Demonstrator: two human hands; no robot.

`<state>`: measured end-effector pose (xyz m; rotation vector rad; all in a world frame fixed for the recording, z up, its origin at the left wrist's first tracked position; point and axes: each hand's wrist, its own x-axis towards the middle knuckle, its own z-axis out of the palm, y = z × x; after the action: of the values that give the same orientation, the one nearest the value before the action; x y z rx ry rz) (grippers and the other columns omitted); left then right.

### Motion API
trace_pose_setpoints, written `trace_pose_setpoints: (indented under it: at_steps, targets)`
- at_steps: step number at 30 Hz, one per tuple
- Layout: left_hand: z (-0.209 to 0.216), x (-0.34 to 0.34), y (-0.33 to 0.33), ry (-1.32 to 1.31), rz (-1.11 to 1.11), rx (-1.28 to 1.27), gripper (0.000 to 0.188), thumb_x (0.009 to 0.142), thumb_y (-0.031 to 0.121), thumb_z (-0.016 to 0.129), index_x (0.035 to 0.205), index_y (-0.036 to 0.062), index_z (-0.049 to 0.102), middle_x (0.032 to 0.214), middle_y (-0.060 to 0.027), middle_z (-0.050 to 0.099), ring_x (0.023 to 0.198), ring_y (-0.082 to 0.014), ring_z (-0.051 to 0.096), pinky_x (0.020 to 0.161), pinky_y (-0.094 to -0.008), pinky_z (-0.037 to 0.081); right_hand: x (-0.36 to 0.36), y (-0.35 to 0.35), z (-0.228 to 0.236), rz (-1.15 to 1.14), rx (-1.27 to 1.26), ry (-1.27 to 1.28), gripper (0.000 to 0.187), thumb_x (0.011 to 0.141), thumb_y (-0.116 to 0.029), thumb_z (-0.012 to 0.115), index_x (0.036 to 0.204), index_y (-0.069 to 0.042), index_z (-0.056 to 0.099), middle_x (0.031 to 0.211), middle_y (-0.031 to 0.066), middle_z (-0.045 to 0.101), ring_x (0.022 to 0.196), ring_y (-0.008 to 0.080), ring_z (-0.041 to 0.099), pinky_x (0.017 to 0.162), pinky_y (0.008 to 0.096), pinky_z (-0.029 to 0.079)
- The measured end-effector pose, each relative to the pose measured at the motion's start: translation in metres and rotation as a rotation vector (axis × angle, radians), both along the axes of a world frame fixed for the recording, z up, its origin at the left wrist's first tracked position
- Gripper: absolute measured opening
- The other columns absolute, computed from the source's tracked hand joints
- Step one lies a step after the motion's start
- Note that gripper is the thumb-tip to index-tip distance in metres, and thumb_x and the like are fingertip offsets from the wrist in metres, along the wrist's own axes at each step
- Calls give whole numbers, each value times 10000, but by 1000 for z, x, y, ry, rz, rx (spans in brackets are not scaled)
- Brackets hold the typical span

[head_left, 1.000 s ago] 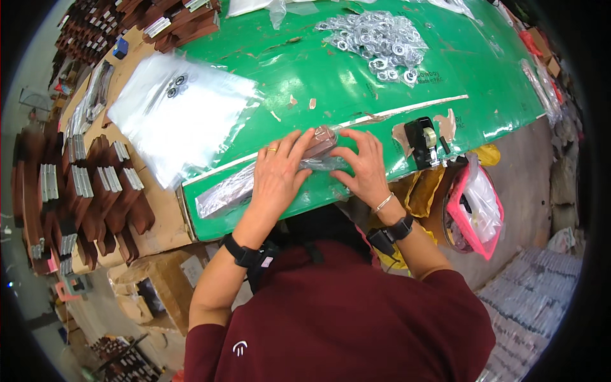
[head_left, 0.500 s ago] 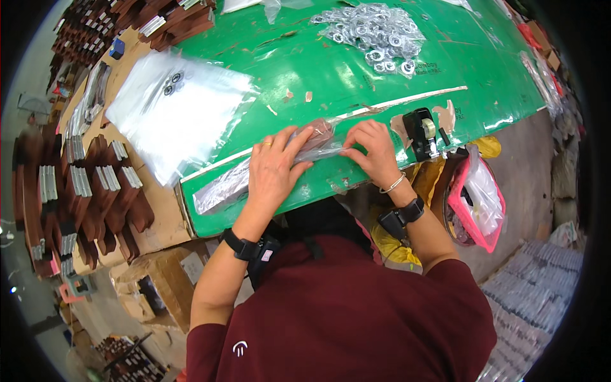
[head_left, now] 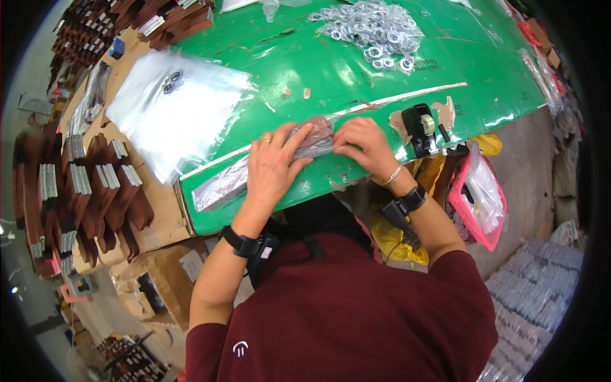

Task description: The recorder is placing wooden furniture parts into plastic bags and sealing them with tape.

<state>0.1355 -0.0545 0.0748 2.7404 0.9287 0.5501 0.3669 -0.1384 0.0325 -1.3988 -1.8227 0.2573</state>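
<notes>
Both hands are on one small clear plastic bag (head_left: pixel 313 137) lying flat at the near edge of the green-covered worktable (head_left: pixel 356 70), approx. centre of the view, just left of the black tape dispenser (head_left: pixel 420 127). My left hand (head_left: pixel 272 167) lies mostly flat, fingers spread, palm pressing the bag's left part down w/ nothing clamped in it; my right hand (head_left: pixel 361 145) is curled, fingertips pinching or pressing the bag's right end, though I can't tell for sure whether it truly grips a fold or only pins it. I judge the bag as thin, soft film: light by itself, slippery on the glossy green sheet, crumples easily, no stiffness to lift by one corner. Something brownish shows inside, prob. small hardware, so the weight would sit low & shift. Best hold, I reckon: pinch the open or folded end between thumb & fingers while the other palm keeps the body flat; grabbing mid-bag would only bunch the film. A long strip of clear film (head_left: pixel 223 186) runs out under my left wrist toward the table's left corner. Farther off sit a pile of silver metal washers (head_left: pixel 375 28) and a stack of clear flat bags (head_left: pixel 175 105), both well apart from my hands.
</notes>
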Motion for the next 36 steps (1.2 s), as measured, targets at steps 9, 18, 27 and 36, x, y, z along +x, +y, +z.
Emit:
trace_pose_setpoints:
  at_steps: [9, 18, 27, 36]
  targets:
    - [-4, 5, -3, -6, 10, 44, 564, 807, 328, 741, 1350, 259, 604, 1236, -12, 629, 1003, -246, 602, 831, -375, 462, 16, 12, 10, 15, -38, -68, 215, 787, -306, 786, 792, -134, 656, 823, 1, 629, 874, 206, 591, 882, 383, 407]
    - [-5, 6, -6, 15, 24, 107, 565, 786, 424, 727, 1313, 247, 630, 1189, 1, 642, 934, -245, 596, 789, -365, 467, 10, 16, 12, -27, 0, -28, 212, 798, -294, 776, 763, -132, 644, 768, -3, 614, 808, 217, 582, 806, 380, 409]
    - [-6, 5, -7, 5, 11, 85, 568, 844, 372, 704, 1383, 237, 586, 1192, -3, 644, 935, -253, 594, 801, -370, 467, 16, 22, 16, -48, -168, 21, 195, 823, -258, 763, 740, -112, 661, 764, 13, 625, 795, 223, 590, 863, 391, 408]
    - [5, 0, -9, 127, -115, 162, 589, 890, 232, 667, 1444, 369, 518, 1290, -82, 578, 992, -286, 582, 855, -411, 470, 26, 33, 5, 68, -389, 254, 250, 869, -250, 733, 771, -26, 681, 699, 68, 665, 648, 155, 599, 600, 310, 437]
